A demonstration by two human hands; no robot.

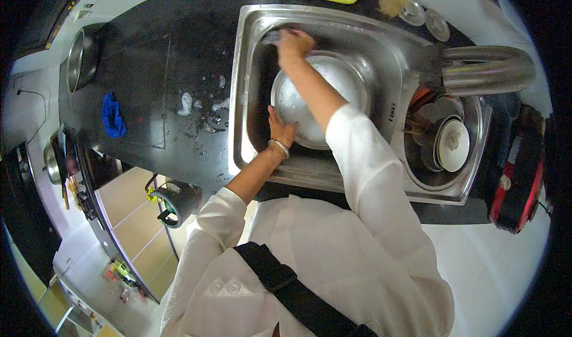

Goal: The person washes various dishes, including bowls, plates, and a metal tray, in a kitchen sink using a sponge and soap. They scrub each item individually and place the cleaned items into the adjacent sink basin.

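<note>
A round silver metal basin point(336, 78) lies in the large bay of the steel sink point(234, 99). Gripping its near left rim is my left hand point(281, 128), its thumb over the edge and its fingers outside. My right hand point(295, 45) reaches across the basin to the sink's far left corner, its fingers closed. Between those fingers and the sink wall shows a small greyish thing point(271, 37), too smeared by motion to name. My right forearm hides part of the basin.
Dishes, including a white bowl point(454, 145), fill the small right bay. Above it a thick grey faucet point(488, 70) juts out. On the dark counter point(149, 57) lie suds, a blue cloth point(113, 115) and a metal bowl point(82, 60). A red-and-black object point(517, 179) stands at far right.
</note>
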